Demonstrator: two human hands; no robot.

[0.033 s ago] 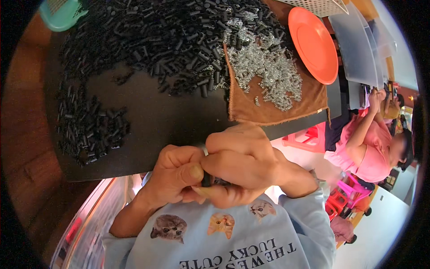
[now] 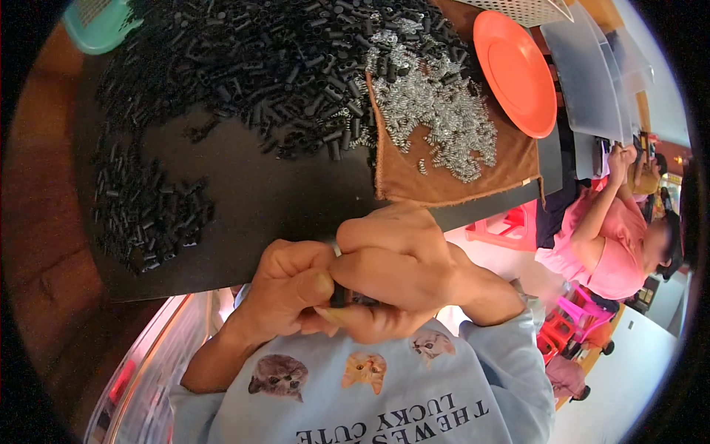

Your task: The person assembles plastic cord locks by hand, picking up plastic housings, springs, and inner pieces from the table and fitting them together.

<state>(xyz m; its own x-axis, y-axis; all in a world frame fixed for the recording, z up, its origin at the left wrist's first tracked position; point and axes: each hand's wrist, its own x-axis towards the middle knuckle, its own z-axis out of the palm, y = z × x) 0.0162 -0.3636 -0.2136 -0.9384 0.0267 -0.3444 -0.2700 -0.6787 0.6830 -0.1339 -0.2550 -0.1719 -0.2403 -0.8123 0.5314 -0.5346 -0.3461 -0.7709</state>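
Observation:
Close in front of my body, past the table's near edge, both hands meet. My left hand (image 2: 290, 287) pinches a small black cylinder (image 2: 339, 297) between thumb and fingers. Against it, my right hand (image 2: 399, 270) is closed, its thumb below and its fingers curled over. A dull silvery glint shows inside the right hand; what it is stays hidden. Beyond the hands, many small metal springs (image 2: 458, 144) lie loose on a brown cloth (image 2: 399, 175). A large heap of black cylinders (image 2: 296, 70) covers the far part of the table.
A smaller pile of black cylinders (image 2: 159, 211) lies at left on the dark table (image 2: 274, 196). An orange plate (image 2: 515, 74) sits beside the springs. At the far corners are a green container (image 2: 92, 33) and a white perforated basket (image 2: 529, 11). A person in pink (image 2: 603, 240) sits at right.

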